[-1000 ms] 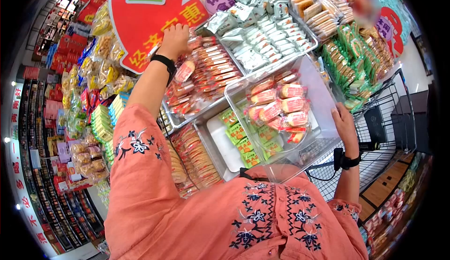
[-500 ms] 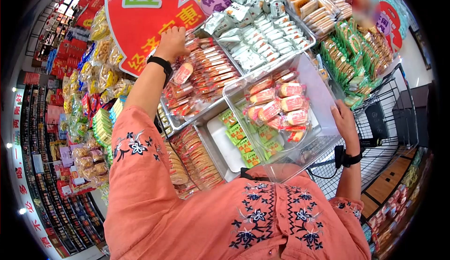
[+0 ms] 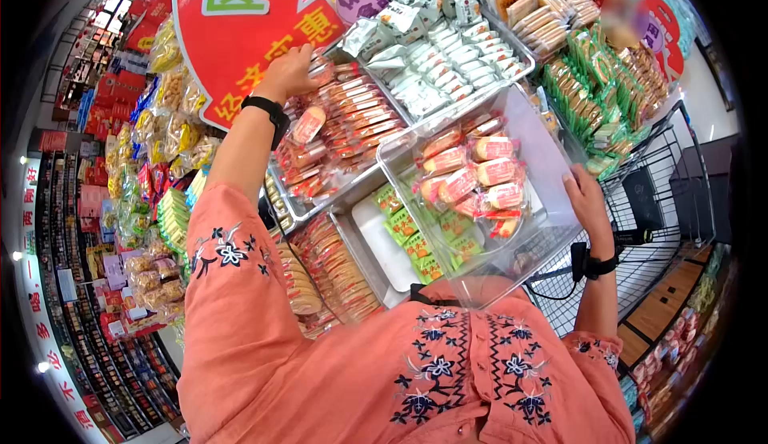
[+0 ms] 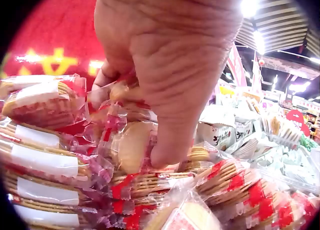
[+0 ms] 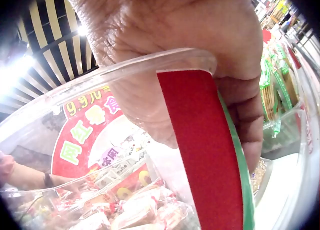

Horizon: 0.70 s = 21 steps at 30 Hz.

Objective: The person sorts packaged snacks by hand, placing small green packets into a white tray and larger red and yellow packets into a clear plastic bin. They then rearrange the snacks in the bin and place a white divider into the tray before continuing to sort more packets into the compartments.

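Observation:
My left hand (image 3: pixel 290 74) reaches to the far end of a metal tray of clear-wrapped cookie packets with red print. In the left wrist view, its thumb and fingers grip a cookie packet (image 4: pixel 132 147) among the stacked packets, and the palm covers part of it. My right hand (image 3: pixel 590 204) holds the side of a clear plastic bin (image 3: pixel 552 144), thumb and fingers on either side of its rim (image 5: pixel 165 57). Inside the bin lies a heap of red-and-white cookie packets (image 3: pixel 460 186). A red and green label (image 5: pixel 205 155) covers part of the right fingers.
Green packets (image 3: pixel 400 224) lie in a white-lined tray below the bin. Silver-white packets (image 3: pixel 448 60) fill the tray behind. A big red sign (image 3: pixel 232 36) stands beyond the left hand. At the right is a wire shopping cart (image 3: pixel 656 212).
The head view has shifted slightly, and the sign slides left in it. My left hand dips a little at the same cookie heap. The right hand keeps its hold on the bin.

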Available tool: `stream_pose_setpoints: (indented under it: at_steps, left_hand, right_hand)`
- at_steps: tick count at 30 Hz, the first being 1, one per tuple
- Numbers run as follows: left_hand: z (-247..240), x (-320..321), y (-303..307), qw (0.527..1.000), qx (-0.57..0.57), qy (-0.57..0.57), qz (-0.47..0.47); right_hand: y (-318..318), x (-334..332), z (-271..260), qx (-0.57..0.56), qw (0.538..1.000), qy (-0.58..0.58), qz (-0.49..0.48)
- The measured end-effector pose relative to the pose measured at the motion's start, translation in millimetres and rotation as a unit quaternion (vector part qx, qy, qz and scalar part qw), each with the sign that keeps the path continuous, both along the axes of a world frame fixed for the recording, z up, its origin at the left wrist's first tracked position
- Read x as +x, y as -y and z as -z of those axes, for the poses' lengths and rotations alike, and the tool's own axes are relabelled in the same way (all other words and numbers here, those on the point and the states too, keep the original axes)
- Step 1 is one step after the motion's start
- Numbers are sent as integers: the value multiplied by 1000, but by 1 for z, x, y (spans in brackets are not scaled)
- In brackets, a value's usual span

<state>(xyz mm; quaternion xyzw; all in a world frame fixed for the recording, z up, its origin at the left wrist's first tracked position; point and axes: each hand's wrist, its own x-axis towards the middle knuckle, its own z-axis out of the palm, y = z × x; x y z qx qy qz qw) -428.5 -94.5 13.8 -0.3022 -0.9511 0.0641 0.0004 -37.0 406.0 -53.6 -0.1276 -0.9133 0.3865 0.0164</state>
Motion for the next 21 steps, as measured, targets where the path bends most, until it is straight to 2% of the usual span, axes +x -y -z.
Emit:
stream_pose_setpoints:
  at_steps: [13,21]
  left_hand:
    - [2,-11,0,998,14,59,1]
    - [-11,2,-3,1000,13,15,6]
  right_hand:
    - [1,0,-1,0,1000,-3,0]
    - [3,-2,-7,-1,1000,27,8]
